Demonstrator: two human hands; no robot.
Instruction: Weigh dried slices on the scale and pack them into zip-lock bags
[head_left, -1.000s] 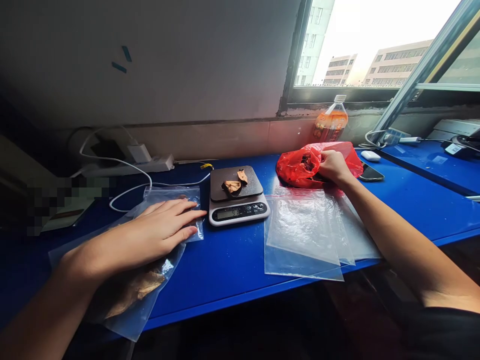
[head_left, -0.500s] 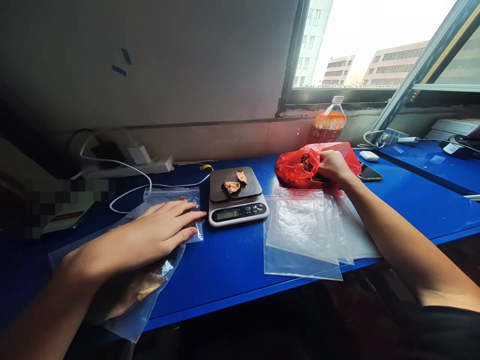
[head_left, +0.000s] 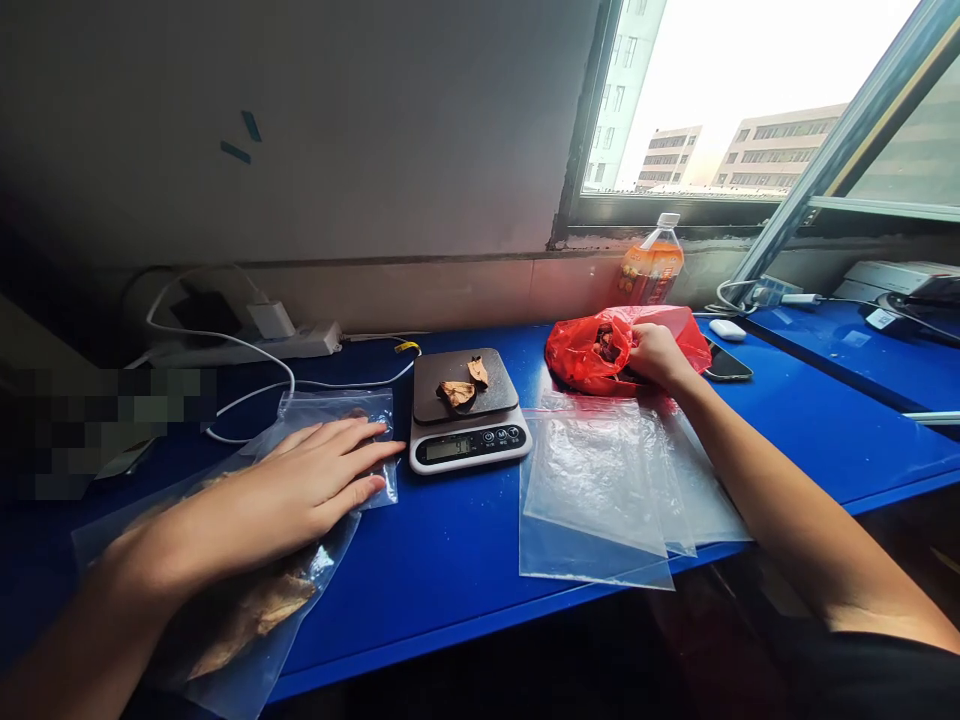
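Note:
My left hand (head_left: 315, 480) lies flat with its fingers spread on clear plastic bags (head_left: 381, 425) that have brown dried pieces (head_left: 259, 620) inside. Its index fingertip is close to the left side of a digital kitchen scale (head_left: 471, 445). Two dried brown pieces (head_left: 456, 393) rest on the scale's dark plate; I cannot read the display surely. At the red plastic bag (head_left: 577, 345), my right hand (head_left: 658, 355) is closed on the bag beside its opening, fingertips partly hidden. Dark dried stuff (head_left: 606, 342) shows in that opening.
Flat clear zip bags (head_left: 592, 490) lie overlapping right of the scale, reaching the table's front edge. Behind the red bag stands a drink bottle (head_left: 654, 262). A phone (head_left: 729, 362) and white earbud case (head_left: 726, 330) lie right. A power strip (head_left: 315, 338) with cables runs along the wall.
The whole view has shifted slightly, so things sit a little lower. Both hands stay at about the same places, and the two pieces on the scale are unmoved.

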